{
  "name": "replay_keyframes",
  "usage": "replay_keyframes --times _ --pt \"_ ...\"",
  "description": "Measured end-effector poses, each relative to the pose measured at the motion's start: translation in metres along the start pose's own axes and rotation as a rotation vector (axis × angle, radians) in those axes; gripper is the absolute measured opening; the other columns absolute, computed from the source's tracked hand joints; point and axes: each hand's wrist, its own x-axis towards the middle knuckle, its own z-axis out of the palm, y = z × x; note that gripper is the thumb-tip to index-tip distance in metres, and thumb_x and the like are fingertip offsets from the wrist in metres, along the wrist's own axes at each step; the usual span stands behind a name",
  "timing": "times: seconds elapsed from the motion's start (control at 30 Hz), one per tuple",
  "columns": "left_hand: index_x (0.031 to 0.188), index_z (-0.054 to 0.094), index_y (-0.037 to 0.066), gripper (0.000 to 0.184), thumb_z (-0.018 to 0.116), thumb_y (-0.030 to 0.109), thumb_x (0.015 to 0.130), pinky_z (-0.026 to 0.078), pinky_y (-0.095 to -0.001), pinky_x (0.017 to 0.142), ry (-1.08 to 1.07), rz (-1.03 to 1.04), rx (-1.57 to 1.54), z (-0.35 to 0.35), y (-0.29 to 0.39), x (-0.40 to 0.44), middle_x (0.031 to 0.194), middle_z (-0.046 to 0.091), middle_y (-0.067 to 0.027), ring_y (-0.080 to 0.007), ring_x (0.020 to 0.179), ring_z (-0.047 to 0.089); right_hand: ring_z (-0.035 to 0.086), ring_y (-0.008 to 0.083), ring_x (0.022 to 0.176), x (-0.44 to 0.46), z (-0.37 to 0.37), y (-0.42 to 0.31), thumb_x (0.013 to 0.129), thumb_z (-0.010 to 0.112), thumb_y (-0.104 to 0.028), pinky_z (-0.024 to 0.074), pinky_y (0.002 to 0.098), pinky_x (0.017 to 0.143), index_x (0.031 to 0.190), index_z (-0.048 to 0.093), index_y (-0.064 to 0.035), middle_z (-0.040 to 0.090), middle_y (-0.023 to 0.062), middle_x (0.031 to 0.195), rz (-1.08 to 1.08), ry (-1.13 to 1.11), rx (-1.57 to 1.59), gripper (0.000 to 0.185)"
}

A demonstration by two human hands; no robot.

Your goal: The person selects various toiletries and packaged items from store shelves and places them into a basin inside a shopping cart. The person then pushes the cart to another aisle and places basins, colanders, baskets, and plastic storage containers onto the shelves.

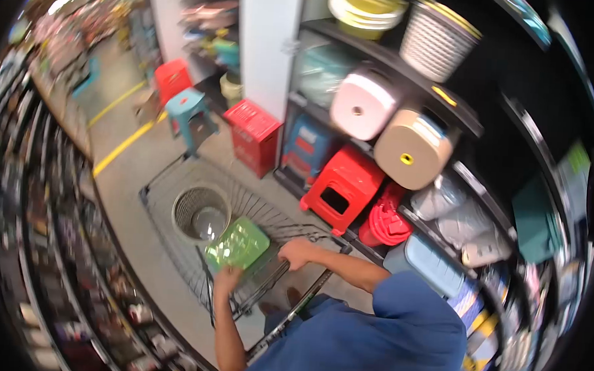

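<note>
A wire shopping cart (165, 262) stands in front of me. Inside it are a light, round, woven-looking basket (187, 203) and a shiny green plastic-wrapped package (243, 245). My left hand (228, 277) is closed at the near edge of the green package; blur hides the exact grip. My right hand (298, 253) is curled round a dark bar at the near end of the cart, right of the package. The cart's handle (297, 313) crosses close to my body.
Shelves on the right hold bins, a red stool (344, 189) and a red bucket (384, 220). Ahead stand a red box (254, 136) and a blue stool (190, 116). Packed shelving (59, 240) curves along the left. Yellow lines (130, 144) mark the aisle floor.
</note>
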Motion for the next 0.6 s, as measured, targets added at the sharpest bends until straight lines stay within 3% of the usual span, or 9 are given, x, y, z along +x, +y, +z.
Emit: replay_keyframes --times 0.07,0.1,0.17,0.27,0.33,0.37,0.43,0.5,0.6 --pt "0.093 0.064 -0.001 0.047 0.066 0.043 0.075 0.049 -0.0441 0.069 0.085 -0.123 -0.062 -0.024 -0.018 0.035 0.092 0.065 -0.0246 -0.0361 0.088 0.064 0.063 0.032 0.083 -0.003 0.001 0.005 0.058 0.068 -0.034 0.05 0.0462 0.067 0.086 0.068 -0.0114 0.065 0.0111 0.082 -0.09 0.067 -0.07 0.036" --pt "0.096 0.063 -0.001 0.048 0.066 0.043 0.076 0.049 -0.0444 0.072 0.289 -0.123 -0.064 -0.011 -0.056 0.062 0.094 0.065 -0.0253 -0.0376 0.09 0.064 0.063 0.0321 0.083 -0.002 0.011 0.01 0.06 0.069 -0.036 0.0501 0.0456 0.067 0.085 0.068 -0.0109 0.065 0.0113 0.081 -0.153 0.227 -0.04 0.036" --pt "0.113 0.057 0.001 0.058 0.068 0.043 0.074 0.048 -0.0425 0.085 0.443 -0.27 -0.156 -0.014 -0.074 0.087 0.11 0.062 -0.0241 -0.0404 0.103 0.059 0.063 0.0321 0.083 -0.006 0.004 0.007 0.061 0.069 -0.04 0.0504 0.0442 0.068 0.084 0.067 -0.0105 0.064 0.0111 0.081 -0.2 0.153 -0.052 0.037" --pt "0.121 0.052 -0.001 0.066 0.071 0.041 0.073 0.047 -0.0389 0.09 0.487 -0.501 -0.182 -0.013 -0.088 0.105 0.114 0.06 -0.0248 -0.0389 0.107 0.058 0.062 0.03 0.088 -0.008 0.006 0.012 0.059 0.072 -0.037 0.0508 0.0431 0.074 0.091 0.068 -0.012 0.065 0.01 0.089 -0.14 0.05 -0.077 0.04" --pt "0.127 0.044 -0.005 0.073 0.071 0.038 0.075 0.046 -0.0443 0.092 0.405 -0.576 -0.685 0.018 -0.132 0.145 0.123 0.054 -0.0266 -0.038 0.111 0.055 0.063 0.0304 0.084 -0.011 0.007 0.016 0.062 0.071 -0.04 0.051 0.0417 0.072 0.088 0.068 -0.0104 0.067 0.0101 0.085 -0.182 0.063 -0.01 0.04" --pt "0.127 0.044 -0.005 0.073 0.071 0.038 0.075 0.046 -0.0443 0.092 0.412 -0.569 -0.697 0.019 -0.122 0.146 0.123 0.054 -0.0266 -0.038 0.111 0.055 0.063 0.0304 0.084 -0.012 0.006 0.019 0.062 0.071 -0.04 0.051 0.0417 0.072 0.088 0.068 -0.0104 0.067 0.0101 0.085 -0.187 0.065 -0.024 0.04" --pt "0.127 0.043 -0.001 0.065 0.071 0.033 0.078 0.048 -0.0545 0.081 0.384 -0.65 -1.014 0.028 -0.095 0.142 0.125 0.051 -0.019 -0.0352 0.106 0.053 0.064 0.03 0.086 -0.018 0.003 0.016 0.061 0.072 -0.038 0.0511 0.0414 0.073 0.091 0.068 -0.0104 0.067 0.0096 0.087 -0.144 0.014 -0.028 0.041" --pt "0.132 0.037 0.001 0.07 0.071 0.032 0.079 0.048 -0.0516 0.084 0.328 -0.624 -1.006 0.041 -0.108 0.162 0.136 0.041 -0.021 -0.0371 0.114 0.049 0.063 0.03 0.09 -0.02 0.009 0.018 0.06 0.073 -0.036 0.051 0.0417 0.075 0.095 0.068 -0.011 0.067 0.0099 0.091 -0.149 -0.001 -0.016 0.043" --pt "0.134 0.038 0.006 0.067 0.069 0.034 0.081 0.047 -0.0505 0.087 0.323 -0.609 -1.252 0.052 -0.093 0.167 0.143 0.036 -0.0187 -0.0403 0.122 0.044 0.061 0.0316 0.097 -0.026 0.007 0.022 0.061 0.076 -0.034 0.0501 0.0413 0.08 0.106 0.064 -0.0091 0.065 0.0116 0.104 -0.206 -0.04 0.07 0.053"
